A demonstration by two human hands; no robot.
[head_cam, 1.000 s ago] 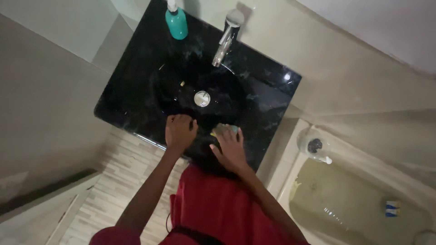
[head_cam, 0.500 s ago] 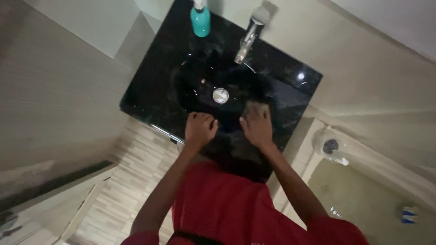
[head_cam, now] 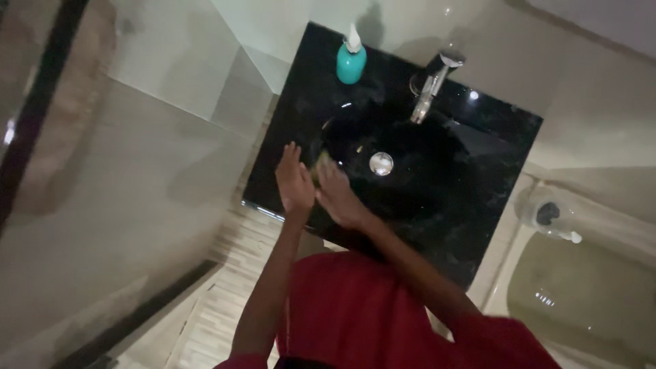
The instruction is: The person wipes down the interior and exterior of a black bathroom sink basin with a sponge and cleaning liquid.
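Far left we see a dark vertical strip (head_cam: 31, 130) along the pale tiled wall (head_cam: 157, 164). Below it, a patch of light plank floor (head_cam: 225, 301). Next, our left hand (head_cam: 294, 181) sits over the left rim of the black sink (head_cam: 478, 205), fingers straight and spread, palm flat, gripping nothing we can make out. Just beside it, nearly touching, our right hand (head_cam: 338, 195) is also flat with fingers extended, pressing on a small yellow-green sponge (head_cam: 321, 160) that peeks out between the two hands at the basin's left edge; we can't tell if the fingers curl around it. Above, a teal soap dispenser (head_cam: 350, 61) stands upright at the sink's back left corner. Right of the hands, a round silver drain (head_cam: 381, 163) lies in the basin middle, and a chrome tap (head_cam: 429, 89) rises behind it. Red shirt (head_cam: 355, 307) at bottom. Far right, a pale bathtub (head_cam: 588, 301) with a round drain fitting (head_cam: 547, 213) near its corner.
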